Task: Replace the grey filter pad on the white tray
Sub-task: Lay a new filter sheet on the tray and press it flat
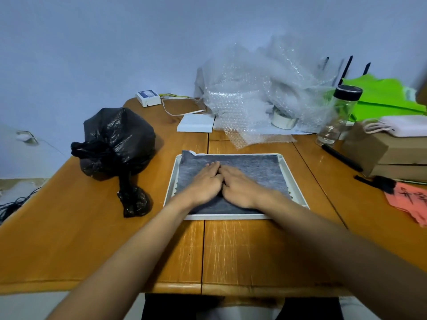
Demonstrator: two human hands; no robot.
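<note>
A grey filter pad [261,168] lies inside the white tray [293,179] in the middle of the wooden table. Its far left corner rides up over the tray's rim. My left hand [204,181] and my right hand [238,184] rest flat on the pad, palms down, side by side and touching at the thumbs. The fingers point away from me and hold nothing. Both forearms cover the pad's near part and part of the tray's front rim.
A tied black plastic bag [117,142] sits left of the tray. Behind it are a white box [196,123], a heap of bubble wrap [261,88] and a tape roll [283,120]. A glass jar [339,114], cardboard boxes [390,155] and red paper [409,202] stand at right.
</note>
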